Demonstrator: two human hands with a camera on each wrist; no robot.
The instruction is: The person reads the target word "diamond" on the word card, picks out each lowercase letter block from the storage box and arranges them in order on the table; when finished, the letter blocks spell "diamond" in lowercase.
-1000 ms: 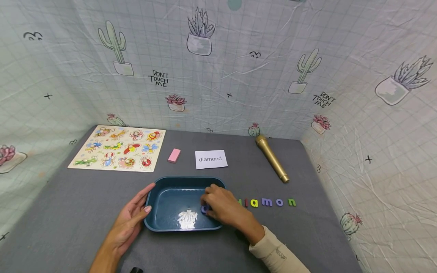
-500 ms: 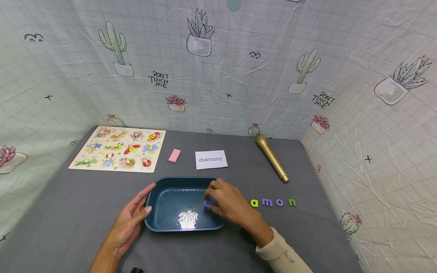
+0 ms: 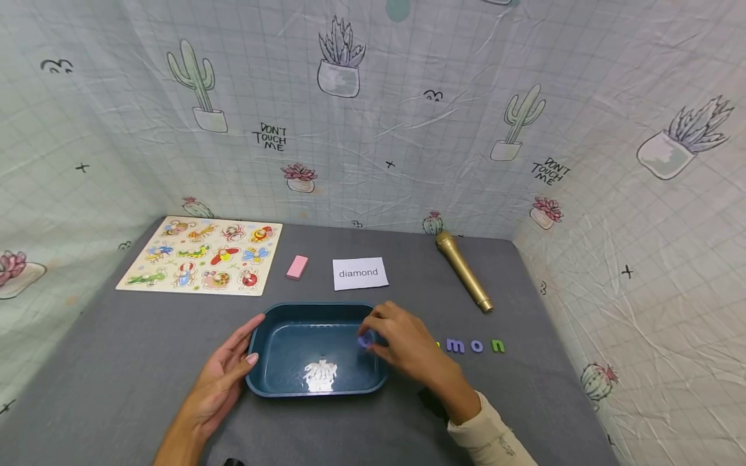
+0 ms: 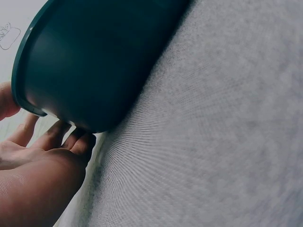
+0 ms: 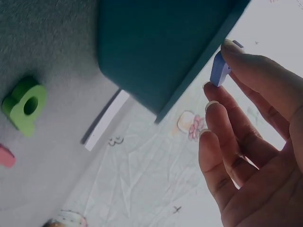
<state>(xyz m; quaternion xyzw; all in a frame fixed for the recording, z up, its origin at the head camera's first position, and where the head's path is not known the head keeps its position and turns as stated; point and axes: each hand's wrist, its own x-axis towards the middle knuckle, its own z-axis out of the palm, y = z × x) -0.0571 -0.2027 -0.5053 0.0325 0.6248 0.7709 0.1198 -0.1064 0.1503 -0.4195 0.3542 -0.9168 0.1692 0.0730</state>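
Note:
A dark blue tray stands before me on the grey table. At its left end my left hand has its thumb at the rim and its other fingers against the outer wall. My right hand pinches a small purple toy letter between thumb and fingertips, over the tray's right end; the fingers hide part of its shape. To the right lie a purple m, a purple o and a green n. A green d shows in the right wrist view, near a red piece.
A white card reading "diamond" lies behind the tray, with a pink eraser-like block left of it. An insect puzzle board lies back left, a gold microphone back right. A printed cloth hangs around the table.
My right hand has moved right and slightly back, lifting the purple letter from the tray's floor towards its right rim. The left hand stays at the tray.

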